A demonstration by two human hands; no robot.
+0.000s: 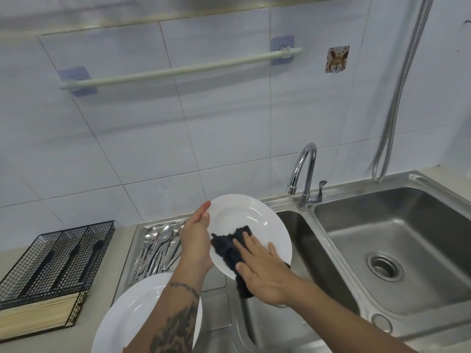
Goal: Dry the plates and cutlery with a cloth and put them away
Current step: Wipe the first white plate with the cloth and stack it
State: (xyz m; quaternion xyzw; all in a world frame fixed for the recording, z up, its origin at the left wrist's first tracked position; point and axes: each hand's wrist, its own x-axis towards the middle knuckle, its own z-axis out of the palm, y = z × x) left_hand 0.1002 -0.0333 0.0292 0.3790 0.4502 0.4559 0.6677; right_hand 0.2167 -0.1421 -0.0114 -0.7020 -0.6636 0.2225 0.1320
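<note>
My left hand point(195, 236) holds a white plate point(244, 215) by its left rim, tilted up above the sink's drainboard. My right hand point(260, 271) presses a black cloth point(226, 244) flat against the plate's face with straight fingers; the cloth's lower end hangs below the plate. A second white plate point(132, 309) lies flat on the drainboard under my left forearm. Several spoons and other cutlery point(155, 248) lie in a heap on the drainboard to the left of the held plate.
A black wire cutlery basket point(58, 253) sits on a bamboo stand on the counter at the left. A double steel sink point(397, 240) with a chrome tap point(304, 171) lies to the right. A towel rail point(178, 70) and a metal hose point(402, 93) hang on the tiled wall.
</note>
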